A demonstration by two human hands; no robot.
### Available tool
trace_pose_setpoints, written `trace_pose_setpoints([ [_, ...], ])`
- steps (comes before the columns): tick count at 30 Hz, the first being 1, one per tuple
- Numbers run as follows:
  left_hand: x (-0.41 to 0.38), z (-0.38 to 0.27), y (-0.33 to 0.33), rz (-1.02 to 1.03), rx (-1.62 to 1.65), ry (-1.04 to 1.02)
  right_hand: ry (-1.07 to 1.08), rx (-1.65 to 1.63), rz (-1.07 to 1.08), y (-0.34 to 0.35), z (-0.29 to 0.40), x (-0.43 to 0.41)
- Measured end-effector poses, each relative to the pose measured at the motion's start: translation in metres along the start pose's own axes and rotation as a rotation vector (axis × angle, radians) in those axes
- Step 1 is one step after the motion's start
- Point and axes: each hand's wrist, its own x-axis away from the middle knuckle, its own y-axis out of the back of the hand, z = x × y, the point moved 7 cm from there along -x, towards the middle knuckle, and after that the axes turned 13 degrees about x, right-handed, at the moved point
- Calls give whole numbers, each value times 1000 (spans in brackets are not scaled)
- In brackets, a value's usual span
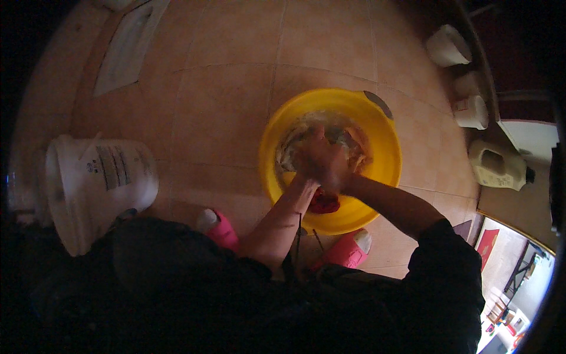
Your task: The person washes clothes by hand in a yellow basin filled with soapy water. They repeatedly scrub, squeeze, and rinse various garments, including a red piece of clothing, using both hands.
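Observation:
A round yellow plastic basin (389,155) stands on the tiled floor between my feet. Both hands are inside it, close together and blurred. My left hand (311,152) and my right hand (334,170) overlap over a heap of wet cloth (289,150); which hand lies on top is hard to tell. Their fingers are too blurred to show whether they grip the cloth. A red cloth (325,202) lies in the basin's near part, just below my wrists.
A large white plastic bucket (132,177) is at the left. Along the right wall are a white tub (449,46), a smaller white container (472,113) and a pale plastic jug (497,163). Pink slippers (349,250) are on my feet. A doorway opens at the lower right.

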Motion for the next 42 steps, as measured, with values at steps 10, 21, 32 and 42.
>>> trace_pose_setpoints([
  [10,47,6,-56,-420,3,140,266,198,-624,-46,-43,0],
  [21,10,7,-8,-95,139,49,377,389,-498,-18,40,21],
  [32,2,37,17,29,-132,314,-99,376,-596,58,-53,-31],
  [42,-28,49,57,175,-838,-84,333,524,-290,11,38,18],
])
